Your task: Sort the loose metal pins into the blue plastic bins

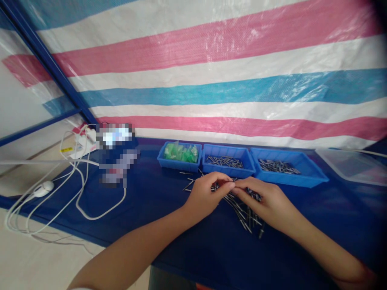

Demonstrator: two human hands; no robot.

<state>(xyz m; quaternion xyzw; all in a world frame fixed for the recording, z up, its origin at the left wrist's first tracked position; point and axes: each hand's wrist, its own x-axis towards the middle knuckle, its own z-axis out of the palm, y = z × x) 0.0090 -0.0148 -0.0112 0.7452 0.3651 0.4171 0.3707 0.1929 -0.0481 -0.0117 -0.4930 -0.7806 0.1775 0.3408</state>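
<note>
My left hand [208, 190] and my right hand [266, 201] meet over a loose pile of thin metal pins that look like blind rivets [242, 211]. Thumb and fingers of each hand are pinched together, with the fingertips of both touching. Whatever sits between them is too small and hidden to make out. More pins show under and between the hands, and a few stray ones [189, 184] lie to the left. Just behind the hands, a blue bin [226, 171] contains similar pins, as does a larger blue bin [302, 179] to its right.
A third blue bin [178, 164] at the left of the row holds green items in clear bags. White cables [90, 217] trail over the blue table's left side near blurred devices. A clear plastic container [347, 165] stands at right. A striped plastic sheet [211, 92] hangs behind.
</note>
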